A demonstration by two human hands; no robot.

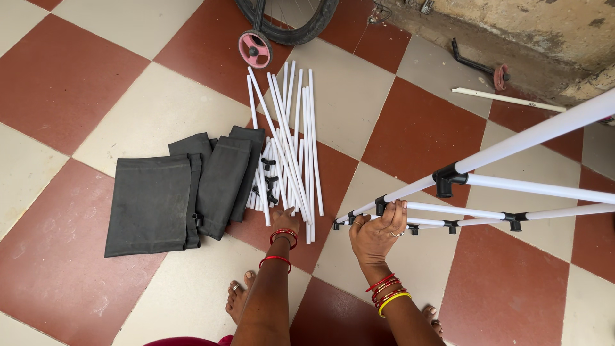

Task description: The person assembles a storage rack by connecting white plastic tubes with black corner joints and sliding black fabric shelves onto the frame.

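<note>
The floor (77, 77) was a checker of dark red and cream tiles set on the diagonal across the whole frame. At centre lay a bundle of white tubes (291, 138) with small black connectors (269, 182) among them, and left of centre charcoal-grey fabric panels (186, 192). At right, the frame of rods (532, 189) was white with black joints. The left hand (285, 221) wore red bangles at the wrist and lower forearm; the right hand (378, 234) wore red bangles and one yellow. At the top edge sat a black tyre (301, 29) and a pink small wheel (255, 49) with a black rim. In the upper right, the wall (512, 19) was mottled tan and grey.
</note>
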